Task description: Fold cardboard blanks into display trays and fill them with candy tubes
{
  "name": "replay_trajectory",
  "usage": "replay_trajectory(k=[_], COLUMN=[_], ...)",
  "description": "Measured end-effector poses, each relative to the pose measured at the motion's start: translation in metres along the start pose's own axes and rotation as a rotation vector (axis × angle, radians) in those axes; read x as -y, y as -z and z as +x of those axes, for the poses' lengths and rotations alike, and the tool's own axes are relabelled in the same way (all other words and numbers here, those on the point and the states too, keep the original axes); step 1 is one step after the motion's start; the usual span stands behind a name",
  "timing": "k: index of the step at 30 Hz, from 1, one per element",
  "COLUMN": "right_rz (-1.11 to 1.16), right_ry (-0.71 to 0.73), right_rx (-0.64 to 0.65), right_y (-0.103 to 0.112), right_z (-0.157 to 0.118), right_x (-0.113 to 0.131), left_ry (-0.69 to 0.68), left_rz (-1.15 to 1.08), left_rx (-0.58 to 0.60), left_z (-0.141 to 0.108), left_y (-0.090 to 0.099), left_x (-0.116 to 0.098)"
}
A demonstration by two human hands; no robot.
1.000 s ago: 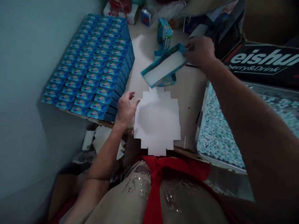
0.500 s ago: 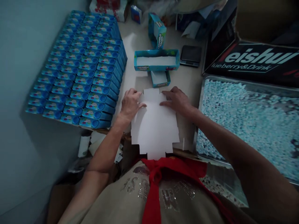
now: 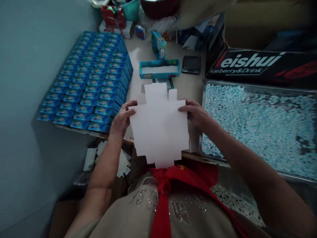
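A flat, unfolded cardboard box blank (image 3: pixel 159 129) lies white side up between my hands, its lower end close to my red apron. My left hand (image 3: pixel 123 117) pinches its upper left edge between thumb and fingers. On the opposite edge, my right hand (image 3: pixel 194 110) grips the upper right corner. Just beyond the blank stands a blue open box (image 3: pixel 148 75) with a white inside. Another blue box (image 3: pixel 159 46) stands upright behind it, and a third is mostly hidden by the blank.
Stacked rows of small blue packs (image 3: pixel 86 89) fill the left of the table. On the right sits a metal tray (image 3: pixel 201 132) of pale blue pieces, with a black carton (image 3: pixel 260 67) behind it. A small dark scale (image 3: pixel 191 64) lies near the carton.
My hands have moved apart to the blank's outer edges. Its sides, previously drawn in towards the top, now spread wide and flat. The camera view has shifted a little.
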State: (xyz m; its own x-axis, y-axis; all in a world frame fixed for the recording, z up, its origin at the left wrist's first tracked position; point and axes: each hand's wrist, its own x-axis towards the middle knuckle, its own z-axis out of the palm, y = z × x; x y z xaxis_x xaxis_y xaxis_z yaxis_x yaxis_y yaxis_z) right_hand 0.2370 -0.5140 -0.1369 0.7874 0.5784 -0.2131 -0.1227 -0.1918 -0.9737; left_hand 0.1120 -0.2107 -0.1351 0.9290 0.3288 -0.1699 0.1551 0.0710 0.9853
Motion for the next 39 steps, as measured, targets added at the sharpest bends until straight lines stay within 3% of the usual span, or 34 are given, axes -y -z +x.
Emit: replay_trajectory(k=[3, 6, 8, 12, 16, 19, 21, 24, 28, 34, 39], right_rz=[0.089, -0.054, -0.248, -0.783, -1.136, -1.279, -1.27, -1.15, -0.996, -0.981, -1.087], right_ry=[-0.041, 0.035, 0.098, 0.134, 0.007, -0.024, -0.007, 0.034, 0.112, 0.116, 0.119], right_rx=[-0.026, -0.087, -0.11, -0.033, -0.01, 0.029, 0.035, -0.083, -0.212, -0.136, 0.023], right_y=[-0.013, -0.02, -0.023, -0.034, -0.055, -0.066, -0.067, -0.063, -0.057, -0.058, -0.049], right_z=[-0.01, -0.011, -0.005, 0.014, 0.028, 0.031, 0.028, 0.018, 0.006, 0.004, 0.011], right_x=[-0.006, -0.009, -0.008, 0.003, 0.02, 0.026, 0.023, 0.01, -0.005, -0.001, 0.014], left_ry=[0.079, 0.041, -0.007, 0.018, -0.05, -0.169, -0.227, -0.255, -0.254, -0.067, -0.029], left_rz=[-0.136, -0.11, -0.034, 0.055, 0.202, 0.146, 0.085, 0.111, 0.248, 0.209, 0.179], left_rx=[-0.074, -0.113, -0.073, 0.043, -0.116, -0.192, -0.251, -0.333, -0.337, -0.205, -0.174], left_z=[-0.03, -0.039, -0.029, 0.004, 0.028, 0.033, 0.031, 0.023, 0.014, 0.008, 0.006], left_y=[-0.03, -0.055, -0.062, -0.061, -0.065, -0.076, -0.085, -0.095, -0.1, -0.098, -0.094], left_x=[0.011, 0.01, 0.007, 0.008, 0.025, 0.038, 0.044, 0.045, 0.037, 0.021, 0.017])
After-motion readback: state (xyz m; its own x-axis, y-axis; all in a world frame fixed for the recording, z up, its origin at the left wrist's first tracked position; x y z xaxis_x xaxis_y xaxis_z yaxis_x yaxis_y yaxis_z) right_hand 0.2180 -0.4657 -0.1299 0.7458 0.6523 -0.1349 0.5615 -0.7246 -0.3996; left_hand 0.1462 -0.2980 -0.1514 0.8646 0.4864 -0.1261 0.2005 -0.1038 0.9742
